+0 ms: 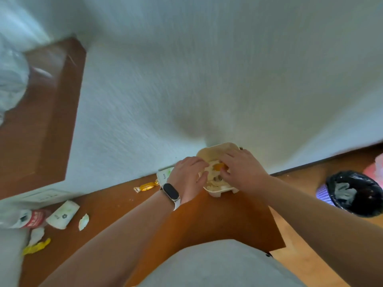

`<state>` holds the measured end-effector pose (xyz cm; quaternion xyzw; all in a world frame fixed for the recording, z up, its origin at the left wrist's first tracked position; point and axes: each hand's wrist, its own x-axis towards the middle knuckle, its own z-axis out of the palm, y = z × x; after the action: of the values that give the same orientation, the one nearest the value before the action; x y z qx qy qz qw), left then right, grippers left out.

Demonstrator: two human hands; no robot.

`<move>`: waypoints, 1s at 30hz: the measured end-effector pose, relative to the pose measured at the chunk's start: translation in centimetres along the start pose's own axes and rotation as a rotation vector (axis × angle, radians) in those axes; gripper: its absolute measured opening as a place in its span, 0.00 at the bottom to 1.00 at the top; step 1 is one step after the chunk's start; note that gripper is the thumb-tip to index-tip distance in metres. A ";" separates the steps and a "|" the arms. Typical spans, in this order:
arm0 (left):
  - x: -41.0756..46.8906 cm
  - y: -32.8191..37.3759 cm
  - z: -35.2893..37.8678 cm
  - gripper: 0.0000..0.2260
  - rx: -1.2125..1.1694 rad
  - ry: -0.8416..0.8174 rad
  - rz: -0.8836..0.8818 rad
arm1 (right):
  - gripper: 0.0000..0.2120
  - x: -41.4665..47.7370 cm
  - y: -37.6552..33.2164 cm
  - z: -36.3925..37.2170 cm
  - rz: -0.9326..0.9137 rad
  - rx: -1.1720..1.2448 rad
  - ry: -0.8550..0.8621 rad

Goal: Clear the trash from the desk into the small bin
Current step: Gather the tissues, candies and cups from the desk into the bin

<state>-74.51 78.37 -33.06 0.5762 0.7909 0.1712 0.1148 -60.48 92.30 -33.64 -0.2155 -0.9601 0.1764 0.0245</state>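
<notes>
While both hands meet over the small bin [217, 149], it sits on the brown desk [207, 220] right against the white wall [207, 69] — a cream tub with rounded corners, already holding pale scraps and an orange wrapper [219, 167]. The left hand [187, 177], with a dark wristband [171, 191] on a white strap, curls its fingers over the bin's left rim with the thumb beneath, gripping that edge. The right hand [243, 168] reaches in from the other side, fingertips bent down onto the orange wrapper; the motion blur hides whether they pinch it or only press it.

More trash lies on the desk to the left. A wrapped yellow candy [146, 186] is just beside a white packet [163, 175], which the left hand partly covers. Further left, near the desk's edge, a paper cup [63, 214] lies on its side next to a plastic bottle [29, 219] with a red label, also lying down. A torn white scrap [84, 222] sits just right of the cup, and a crumpled yellow wrapper [36, 246] lies nearer the person.

On the wooden floor to the right — well apart from the desk bin — stands a purple basket [323, 194] lined with a black bag [360, 187].
</notes>
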 end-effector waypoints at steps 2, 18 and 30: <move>-0.6 -0.1 -0.3 0.12 0.008 0.008 -0.023 | 0.11 0.5 -0.2 -0.1 -0.008 0.011 -0.027; -10.7 -5.3 -4.1 0.16 0.177 0.005 -0.248 | 0.12 1.1 -10.5 1.2 -0.273 0.001 -0.008; -26.6 -20.3 -8.2 0.15 0.180 0.114 -0.396 | 0.16 1.5 -26.2 8.1 -0.318 -0.104 -0.158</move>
<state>-87.11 46.26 -34.16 0.4070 0.9058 0.1065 0.0494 -73.48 68.18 -32.11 -0.0477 -0.9889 0.1366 -0.0346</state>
